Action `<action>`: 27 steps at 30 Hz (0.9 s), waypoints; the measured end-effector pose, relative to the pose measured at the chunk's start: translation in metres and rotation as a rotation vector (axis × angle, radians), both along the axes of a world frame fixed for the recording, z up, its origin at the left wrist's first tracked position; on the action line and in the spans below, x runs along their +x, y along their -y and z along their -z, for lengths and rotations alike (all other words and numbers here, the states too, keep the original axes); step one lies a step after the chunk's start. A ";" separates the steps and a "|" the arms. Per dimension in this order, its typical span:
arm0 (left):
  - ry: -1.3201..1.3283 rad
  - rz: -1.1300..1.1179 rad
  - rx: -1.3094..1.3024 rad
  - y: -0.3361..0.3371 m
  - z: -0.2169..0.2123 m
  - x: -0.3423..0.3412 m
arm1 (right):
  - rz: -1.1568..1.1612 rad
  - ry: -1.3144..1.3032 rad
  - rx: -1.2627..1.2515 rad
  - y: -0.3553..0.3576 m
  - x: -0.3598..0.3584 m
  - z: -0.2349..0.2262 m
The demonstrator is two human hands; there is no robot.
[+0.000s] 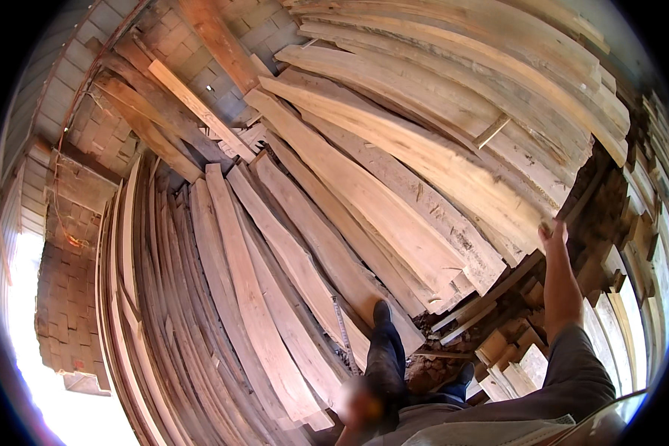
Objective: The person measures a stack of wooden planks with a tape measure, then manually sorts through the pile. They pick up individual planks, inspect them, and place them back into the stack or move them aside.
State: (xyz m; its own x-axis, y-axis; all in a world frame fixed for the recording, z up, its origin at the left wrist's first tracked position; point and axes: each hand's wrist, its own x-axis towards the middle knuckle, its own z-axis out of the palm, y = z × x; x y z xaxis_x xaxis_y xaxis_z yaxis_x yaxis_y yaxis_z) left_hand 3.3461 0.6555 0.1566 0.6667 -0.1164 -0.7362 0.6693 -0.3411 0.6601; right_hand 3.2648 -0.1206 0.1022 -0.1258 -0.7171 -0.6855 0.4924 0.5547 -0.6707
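My right hand (554, 233) is at the near end of a long pale plank (424, 152), its fingers closed at the plank's edge. The plank lies aslant on other rough-sawn boards. At the lower edge is a blurred patch with some orange-yellow in it, where my left hand (355, 407) seems to be; its fingers cannot be made out. Just above that patch, a thin, marked strip (342, 327) like a measuring tape lies across the boards. One of my shoes (381, 312) rests on a wide board (327, 238).
Stacked boards (513, 59) rise at the upper right, and narrower ones (163, 297) fill the left. Short timber offcuts (524, 357) lie by my right leg. Thick wooden beams (219, 44) lean near a brick wall (74, 297). Dark debris (438, 368) covers the ground by my feet.
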 end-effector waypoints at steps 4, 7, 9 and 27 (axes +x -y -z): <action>0.051 -0.012 0.009 -0.016 0.010 0.000 | -0.305 -0.381 -0.237 0.034 0.014 0.037; 0.030 0.079 -0.111 0.021 0.029 0.018 | -0.738 -1.172 -0.488 0.109 -0.073 0.068; 0.031 -0.012 -0.017 0.030 -0.031 0.003 | -0.514 -1.416 -0.541 0.017 -0.024 0.098; 0.043 0.133 0.093 0.006 -0.017 0.025 | -0.368 -1.096 -0.403 -0.040 -0.096 0.126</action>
State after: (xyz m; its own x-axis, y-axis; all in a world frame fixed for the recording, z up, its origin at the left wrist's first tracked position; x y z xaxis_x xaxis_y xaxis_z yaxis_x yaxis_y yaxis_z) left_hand 3.3712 0.6498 0.1740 0.6811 -0.1383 -0.7190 0.5857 -0.4862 0.6485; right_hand 3.1684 -0.0809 -0.0233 -0.2417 -0.9682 -0.0651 -0.5829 0.1985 -0.7879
